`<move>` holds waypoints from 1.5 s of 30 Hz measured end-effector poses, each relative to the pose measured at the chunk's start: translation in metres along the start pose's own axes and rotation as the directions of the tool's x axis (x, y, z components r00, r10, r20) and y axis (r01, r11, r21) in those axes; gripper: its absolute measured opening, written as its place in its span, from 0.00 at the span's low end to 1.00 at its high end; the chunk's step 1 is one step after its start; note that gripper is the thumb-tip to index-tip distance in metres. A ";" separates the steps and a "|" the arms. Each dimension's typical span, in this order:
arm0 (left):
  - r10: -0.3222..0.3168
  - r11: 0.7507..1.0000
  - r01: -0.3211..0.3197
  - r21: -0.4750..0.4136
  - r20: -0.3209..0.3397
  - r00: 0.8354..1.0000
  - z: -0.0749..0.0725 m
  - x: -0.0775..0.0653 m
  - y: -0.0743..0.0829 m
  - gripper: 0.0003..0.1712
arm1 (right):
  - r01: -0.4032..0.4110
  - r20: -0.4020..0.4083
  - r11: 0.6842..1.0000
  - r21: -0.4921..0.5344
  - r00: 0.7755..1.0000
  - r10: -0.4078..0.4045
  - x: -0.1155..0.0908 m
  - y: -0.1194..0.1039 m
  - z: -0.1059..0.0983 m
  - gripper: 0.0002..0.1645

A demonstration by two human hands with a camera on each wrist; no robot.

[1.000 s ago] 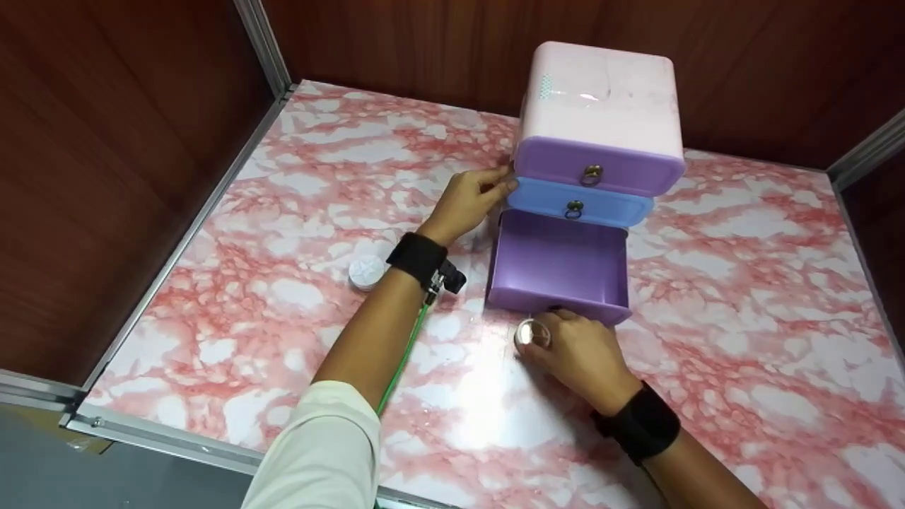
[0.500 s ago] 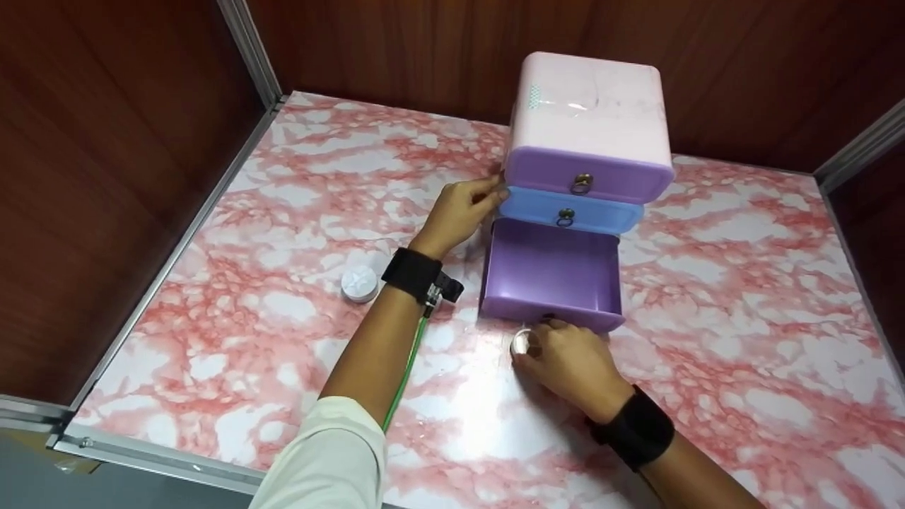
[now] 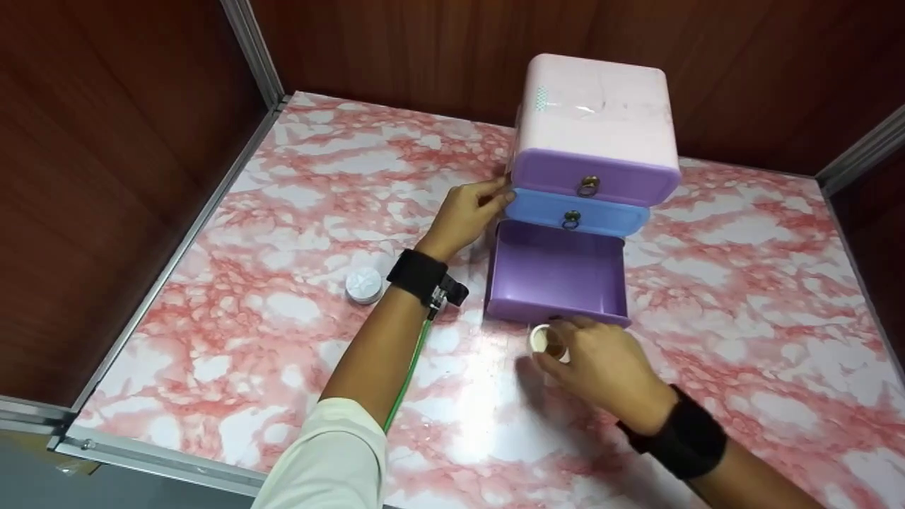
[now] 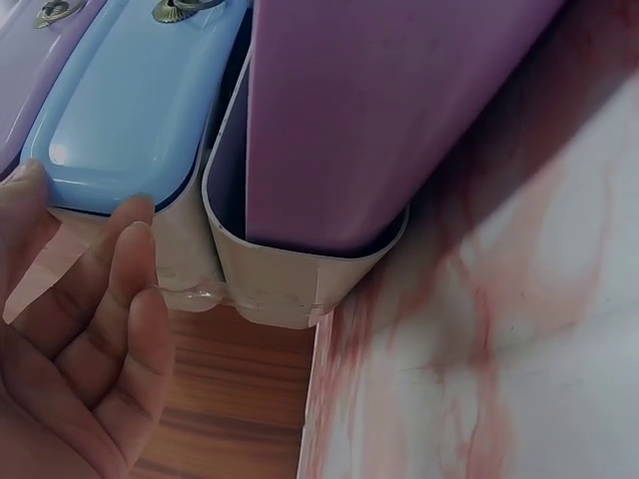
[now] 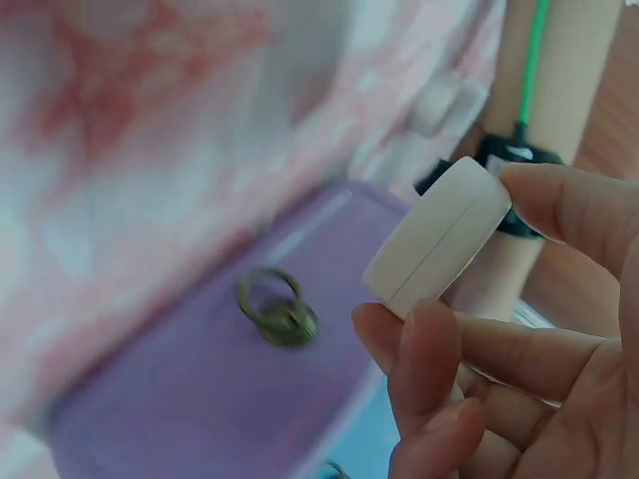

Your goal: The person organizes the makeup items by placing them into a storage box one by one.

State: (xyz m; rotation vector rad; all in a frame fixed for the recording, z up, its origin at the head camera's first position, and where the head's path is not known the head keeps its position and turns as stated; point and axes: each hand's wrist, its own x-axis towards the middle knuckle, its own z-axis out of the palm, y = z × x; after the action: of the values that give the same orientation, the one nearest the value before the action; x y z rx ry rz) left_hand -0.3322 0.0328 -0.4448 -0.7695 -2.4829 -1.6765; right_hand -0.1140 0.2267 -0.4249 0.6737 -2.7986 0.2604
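In the right wrist view, my right hand (image 5: 519, 369) pinches a small round white container (image 5: 439, 235) between thumb and fingers; a thin seam runs round its side. The head view has this right hand (image 3: 608, 367) just in front of the pulled-out bottom purple drawer (image 3: 558, 276), whose visible inside holds nothing. My left hand (image 3: 463, 212) grips the left edge of the drawer cabinet (image 3: 601, 113). Up close in the left wrist view, that hand (image 4: 90, 329) has its thumb and fingertips at the end of the blue drawer (image 4: 140, 110).
A second round white container (image 3: 364, 285) stands on the marbled table (image 3: 283, 233), left of my left forearm. The top purple drawer (image 3: 597, 173) is pushed in, with the blue one below it. Brown panels (image 3: 396, 56) and metal rails enclose the table.
The right hand has moved slightly right with the white container, which shows a different tilt. My left hand has stayed at the cabinet's edge. The head view has shifted a little.
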 end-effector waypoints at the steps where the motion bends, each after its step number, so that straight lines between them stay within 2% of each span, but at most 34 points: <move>1: 0.006 1.000 -0.006 -0.007 0.000 1.000 0.000 0.000 0.000 0.30 | 0.012 -0.007 1.000 -0.002 1.000 -0.012 0.001 0.001 -0.004 0.16; 7: 0.014 1.000 -0.014 -0.019 -0.010 1.000 0.001 0.000 -0.001 0.29 | 0.049 0.009 0.998 0.042 0.999 -0.050 0.016 0.010 -0.021 0.13; 13: 0.001 1.000 -0.001 -0.025 -0.005 1.000 0.001 0.000 -0.001 0.30 | -0.032 0.063 0.994 0.101 0.998 0.026 0.036 0.018 -0.033 0.12; 17: -0.011 0.999 0.011 -0.042 0.003 1.000 0.002 -0.001 -0.002 0.31 | -0.088 0.088 0.991 0.104 0.993 0.079 0.051 0.024 -0.036 0.15; 23: -0.030 0.998 0.029 -0.054 -0.008 1.000 0.003 -0.001 -0.001 0.31 | -0.121 0.091 0.988 0.098 0.990 0.112 0.075 0.033 -0.027 0.19; 30: -0.023 0.999 0.024 -0.044 0.005 1.000 0.002 -0.001 -0.003 0.32 | -0.181 0.135 0.976 0.125 0.977 0.164 0.091 0.038 -0.012 0.22; 38: -0.020 1.000 0.020 -0.015 0.002 1.000 0.002 -0.001 -0.002 0.31 | -0.216 0.205 0.965 0.146 0.961 0.184 0.097 0.038 0.001 0.22; 45: -0.015 1.000 0.015 -0.005 -0.008 1.000 0.002 0.000 -0.004 0.31 | -0.208 0.270 0.966 0.151 0.949 0.162 0.099 0.034 0.012 0.21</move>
State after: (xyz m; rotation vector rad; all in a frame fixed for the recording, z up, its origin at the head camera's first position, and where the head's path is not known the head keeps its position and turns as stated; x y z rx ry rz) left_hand -0.3328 0.0335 -0.4492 -0.7458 -2.4863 -1.6878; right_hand -0.2182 0.2122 -0.4125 0.5116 -3.1202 0.4986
